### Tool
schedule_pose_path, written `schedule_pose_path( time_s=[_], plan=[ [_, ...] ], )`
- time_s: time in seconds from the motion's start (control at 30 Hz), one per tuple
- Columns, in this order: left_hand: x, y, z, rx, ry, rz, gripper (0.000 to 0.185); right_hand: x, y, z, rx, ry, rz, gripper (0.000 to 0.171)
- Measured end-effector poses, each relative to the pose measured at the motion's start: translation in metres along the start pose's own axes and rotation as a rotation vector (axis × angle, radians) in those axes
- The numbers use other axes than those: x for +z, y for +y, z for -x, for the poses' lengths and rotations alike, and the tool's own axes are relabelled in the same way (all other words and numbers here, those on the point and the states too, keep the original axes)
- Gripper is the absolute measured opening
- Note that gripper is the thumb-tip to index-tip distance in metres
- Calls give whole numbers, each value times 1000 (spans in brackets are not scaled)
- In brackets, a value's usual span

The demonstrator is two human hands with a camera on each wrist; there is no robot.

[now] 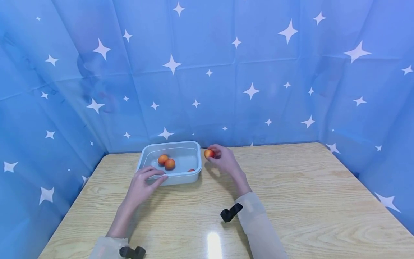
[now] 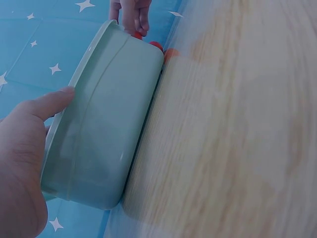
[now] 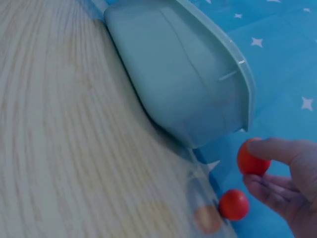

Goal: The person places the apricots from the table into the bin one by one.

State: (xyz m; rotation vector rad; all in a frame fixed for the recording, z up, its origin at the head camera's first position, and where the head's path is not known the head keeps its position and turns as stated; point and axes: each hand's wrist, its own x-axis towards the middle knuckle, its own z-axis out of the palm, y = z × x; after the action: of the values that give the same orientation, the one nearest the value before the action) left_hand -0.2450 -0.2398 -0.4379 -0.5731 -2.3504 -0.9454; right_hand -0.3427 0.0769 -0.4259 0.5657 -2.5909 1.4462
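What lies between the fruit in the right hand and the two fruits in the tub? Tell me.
Only the tub's right wall: in the head view, the fruit in the right hand sits just outside it, and the two fruits lie inside.

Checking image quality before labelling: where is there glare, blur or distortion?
Head view: bright glare patch on the table near its front edge, wide-angle bending at the backdrop's edges. Left wrist view: the table looks smeared, the tub and left hand sharper. Right wrist view: soft throughout, the fruit in the right hand hazy.
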Motion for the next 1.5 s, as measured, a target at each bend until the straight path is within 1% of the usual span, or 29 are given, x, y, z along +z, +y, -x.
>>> schedule_pose_path(
  time_s=[0.3, 0.63, 0.83, 1.13, 1.37, 1.5],
  plan=[
    [0, -1, 0, 7, 3, 7, 15, -2, -16, -2, -89, 32, 0, 35],
    [0, -1, 0, 16, 4, 10, 15, -1, -39, 0, -133, 34, -50, 35],
    [0, -1, 0, 15, 3, 5, 16, 3, -51, 1, -160, 26, -27, 36],
    [0, -1, -1, 9, -2, 2, 15, 11, -67, 5, -164, -8, -39, 37],
    [0, -1, -1, 10, -3, 1, 16, 20, -74, 8, -207, -70, -25, 38],
    [-1, 0, -1, 4, -6, -2, 16, 26, -75, 8, -242, -107, -35, 39]
  ],
)
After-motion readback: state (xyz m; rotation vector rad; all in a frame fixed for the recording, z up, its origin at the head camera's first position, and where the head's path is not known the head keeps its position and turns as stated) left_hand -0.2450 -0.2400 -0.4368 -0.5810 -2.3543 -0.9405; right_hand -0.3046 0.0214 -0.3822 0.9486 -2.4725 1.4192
